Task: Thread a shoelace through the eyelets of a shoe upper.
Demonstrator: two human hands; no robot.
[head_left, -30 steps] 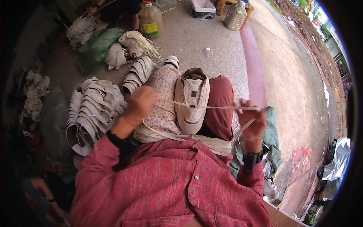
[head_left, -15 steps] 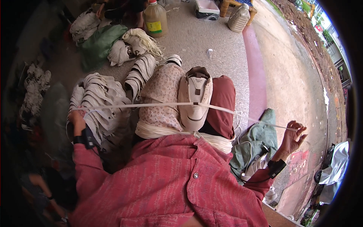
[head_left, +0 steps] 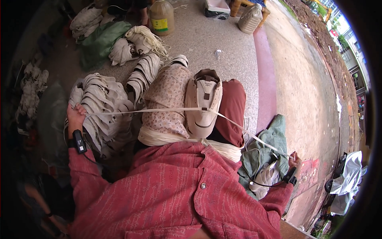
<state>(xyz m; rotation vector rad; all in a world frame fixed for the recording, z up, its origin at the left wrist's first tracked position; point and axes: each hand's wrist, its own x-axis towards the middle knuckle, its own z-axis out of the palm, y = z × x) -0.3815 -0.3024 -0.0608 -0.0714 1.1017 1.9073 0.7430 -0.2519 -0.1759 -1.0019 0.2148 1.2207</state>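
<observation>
A beige shoe upper [head_left: 197, 119] with a dark brown collar lies on my lap, toe toward me, between a flowered cloth [head_left: 165, 99] and a dark red cloth-covered knee [head_left: 232, 107]. A flat whitish shoelace [head_left: 163, 110] passes through the dark loop low on its tongue area and stretches out to both sides. My left hand [head_left: 76, 115] is closed on one end, beside a stack of pale shoe uppers [head_left: 101, 105]. Far out to the right, my right hand [head_left: 294, 160] pinches the other end, near a green sack [head_left: 270, 139]. Both lengths look taut.
More nested uppers [head_left: 144, 75] stand beyond the stack. A bundle of cream laces [head_left: 149, 42] lies by another green sack [head_left: 105, 42]. Farther off are a yellowish jug [head_left: 162, 18], a clear bottle [head_left: 250, 20] and a white tub [head_left: 217, 7]. Another person's arm [head_left: 38, 197] shows at lower left.
My right hand has come down toward my body, its fingers now closed up, and the lace on that side slopes more steeply. My left hand has moved slightly outward and up.
</observation>
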